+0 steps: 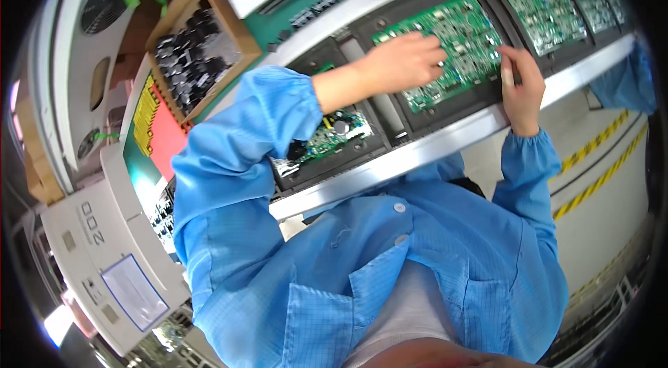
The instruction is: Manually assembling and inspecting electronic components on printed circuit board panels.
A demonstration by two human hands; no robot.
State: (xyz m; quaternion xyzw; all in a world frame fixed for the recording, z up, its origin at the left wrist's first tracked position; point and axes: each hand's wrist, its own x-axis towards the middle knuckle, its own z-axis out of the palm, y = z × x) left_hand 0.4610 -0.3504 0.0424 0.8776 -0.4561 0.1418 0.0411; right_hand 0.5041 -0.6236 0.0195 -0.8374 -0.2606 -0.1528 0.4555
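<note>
A green circuit board [470, 30], dense with small parts, lies in a black carrier [390, 112] in front of me. My left hand [409, 62] reaches across from the left over this board, its fingers curled in. Whatever those fingers hold, if anything, is hidden. At the board's right edge is my right hand [522, 84], thumb and index finger bent close together near the parts. Anything between these fingertips is too small to make out. Beneath my left forearm another circuit board [341, 133] is partly covered; it carries a black round part and a yellow one.
Metal rails [424, 154] border the line of carriers, and more circuit boards [543, 12] continue to the right. A cardboard box [247, 44] of black components [195, 62] stands at the left. Loose black parts [313, 12] rest on the green mat [278, 22] beyond the far rail.
</note>
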